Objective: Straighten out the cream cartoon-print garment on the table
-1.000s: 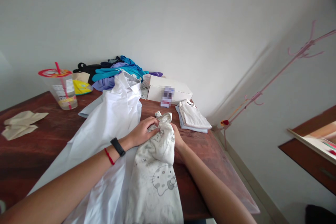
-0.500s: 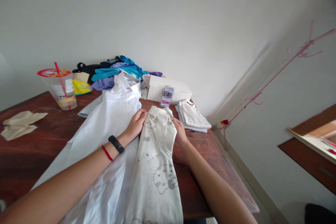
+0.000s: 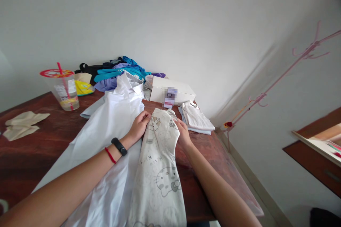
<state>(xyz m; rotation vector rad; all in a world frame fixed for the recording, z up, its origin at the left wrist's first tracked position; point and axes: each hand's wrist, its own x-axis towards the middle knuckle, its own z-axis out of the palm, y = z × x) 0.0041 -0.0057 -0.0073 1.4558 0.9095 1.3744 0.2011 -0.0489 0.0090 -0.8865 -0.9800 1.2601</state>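
Here, a cream garment printed with cartoon cats [image 3: 160, 170] is laid lengthwise on the dark wooden table [image 3: 34, 156], its near end hanging over the front edge. Its far end is held at both corners. The left hand [image 3: 139, 127] is closed on the far left corner, fingers curled over the cloth, with a black band and a red string worn at the wrist. The right hand [image 3: 183, 132] is closed on the far right corner, though part of its grip is hidden behind the fabric. The garment is partly spread over a large white collared shirt [image 3: 112, 124], which is stretched out just to its left and reaches toward the back of the table.

Behind the shirt, a heap of blue, purple and black clothes [image 3: 117, 72] is piled against the wall. A white cardboard box [image 3: 170, 92] is set just beyond the hands, and a small stack of 2 folded pale garments [image 3: 195, 118] is placed beside it near the right edge. At the far left, a clear plastic cup [image 3: 64, 92] with a red lid and straw is stood upright, with a yellow packet [image 3: 82, 88] just behind it. A crumpled beige cloth [image 3: 22, 124] is left well apart on the left side. A pink coat stand [image 3: 293, 65] is seen against the right wall.
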